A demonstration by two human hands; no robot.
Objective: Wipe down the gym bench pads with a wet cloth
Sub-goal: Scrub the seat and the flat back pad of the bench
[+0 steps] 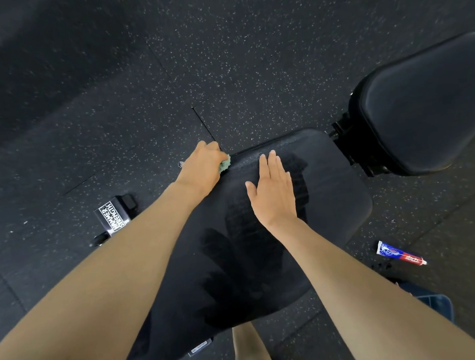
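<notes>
The black seat pad (328,191) of a gym bench fills the middle of the head view, with darker wet patches on its surface. My left hand (202,165) grips a small green cloth (225,163) against the pad's far left edge; most of the cloth is hidden under the hand. My right hand (273,190) lies flat on top of the pad, fingers straight and together. The black back pad (426,104) rises at the upper right, joined to the seat by a black bracket.
The floor is black speckled rubber tiling (223,55). A bench foot with a "Hammer Strength" label (113,218) sits at the left. A toothpaste tube (400,253) lies on the floor at right. My leg (249,349) and denim (433,301) show at the bottom.
</notes>
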